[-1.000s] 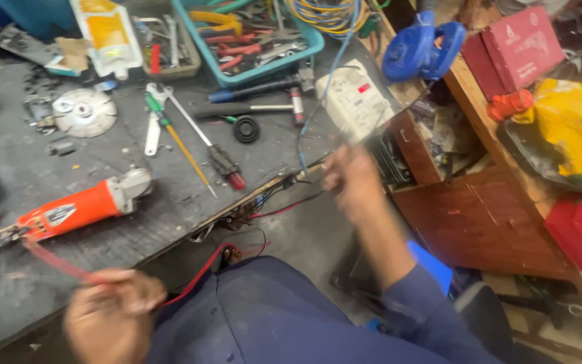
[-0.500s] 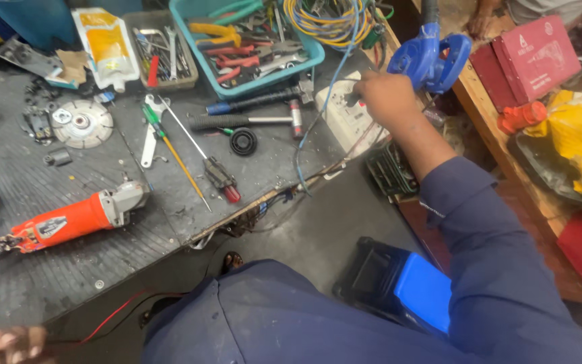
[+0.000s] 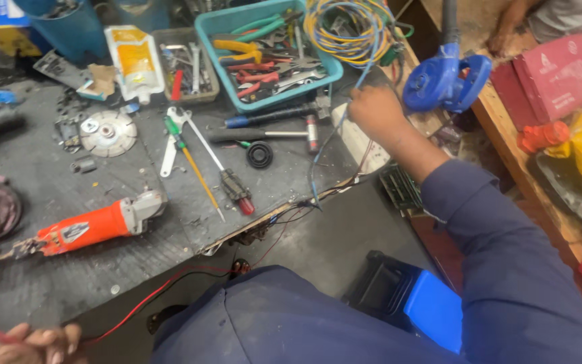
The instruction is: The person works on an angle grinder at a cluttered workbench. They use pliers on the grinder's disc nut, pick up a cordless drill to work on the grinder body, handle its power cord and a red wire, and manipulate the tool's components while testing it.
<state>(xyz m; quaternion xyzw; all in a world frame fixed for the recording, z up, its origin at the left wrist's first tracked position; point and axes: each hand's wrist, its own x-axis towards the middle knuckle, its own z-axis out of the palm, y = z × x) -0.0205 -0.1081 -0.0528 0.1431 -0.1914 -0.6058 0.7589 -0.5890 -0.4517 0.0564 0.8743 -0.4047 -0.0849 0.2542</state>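
At seven o'clock our left hand (image 3: 35, 342) has its grip closed on a red wire (image 3: 139, 307) that runs toward the desk (image 3: 35, 269) edge. At nine o'clock an orange angle grinder (image 3: 92, 226) lies on the desk. At the centre lies a red-tipped screwdriver (image 3: 227, 178). At one o'clock our right hand (image 3: 375, 111) pinches a blue wire (image 3: 321, 152), its grip closed, just beside a blue blower (image 3: 446, 81).

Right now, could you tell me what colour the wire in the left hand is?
Red; the wire in the left hand shows best in the head view.
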